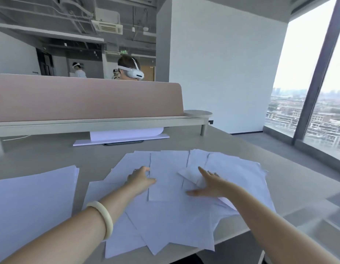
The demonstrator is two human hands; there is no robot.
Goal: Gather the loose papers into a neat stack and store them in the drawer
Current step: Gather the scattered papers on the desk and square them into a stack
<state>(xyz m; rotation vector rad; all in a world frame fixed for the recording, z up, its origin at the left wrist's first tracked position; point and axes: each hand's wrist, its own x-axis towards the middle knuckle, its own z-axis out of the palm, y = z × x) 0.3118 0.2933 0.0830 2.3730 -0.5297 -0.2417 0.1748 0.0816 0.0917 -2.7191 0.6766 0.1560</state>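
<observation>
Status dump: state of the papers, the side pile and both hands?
loose papers, spread, overlapping, unstacked, some overhanging desk near edge
side pile, roughly squared, left of the spread, apart
left hand, on the spread, grip unclear
right hand, fingers splayed flat on sheets
drawer, not in view

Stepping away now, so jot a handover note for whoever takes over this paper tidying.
Left hand: at the left edge of the middle sheet, fingers curled; grip unclear.
Right hand: open, flat on the loose papers.
Papers lie fanned across the desk; a squarer pile sits to their left.
Done: nothing stacked from the spread.
Left: gather, square up, store; no drawer in view.
</observation>
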